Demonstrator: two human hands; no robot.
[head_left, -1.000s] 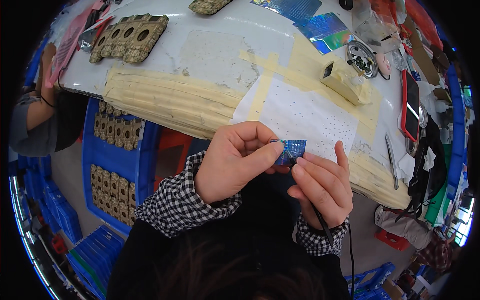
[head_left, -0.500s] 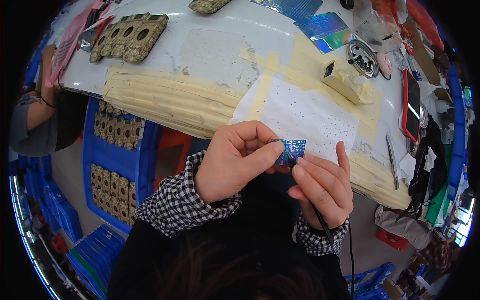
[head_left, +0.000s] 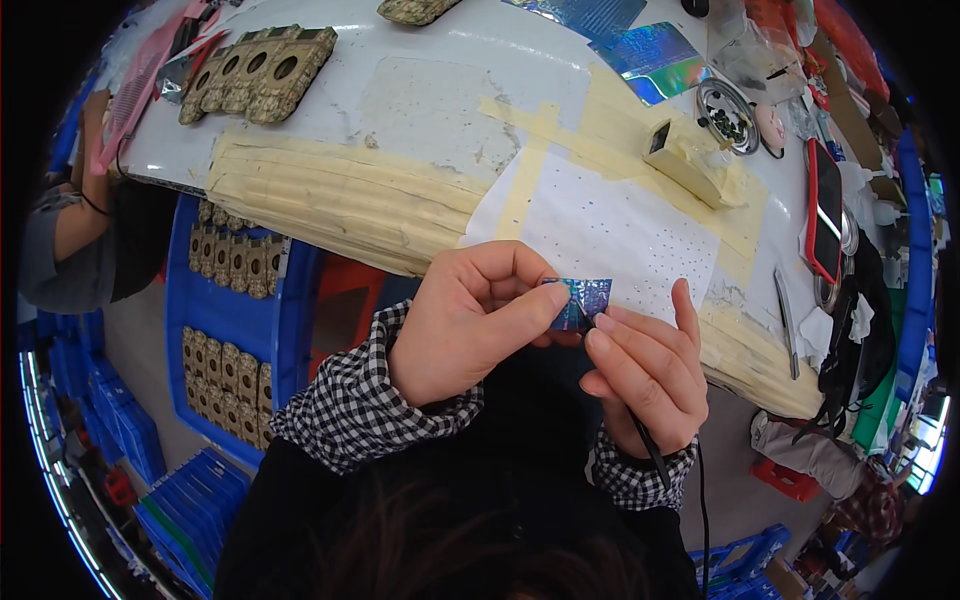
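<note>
Left hand [head_left: 470,325] and right hand [head_left: 645,375] together, fingers [head_left: 540,300] pinched, checked cuffs at wrists.

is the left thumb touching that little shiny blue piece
Touching. The head view shows the left hand with its thumb tip pressed flat on the shiny blue piece, no gap between them.

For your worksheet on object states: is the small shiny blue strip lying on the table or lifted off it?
Lifted: both hands pinch the blue strip above the table edge.
</note>
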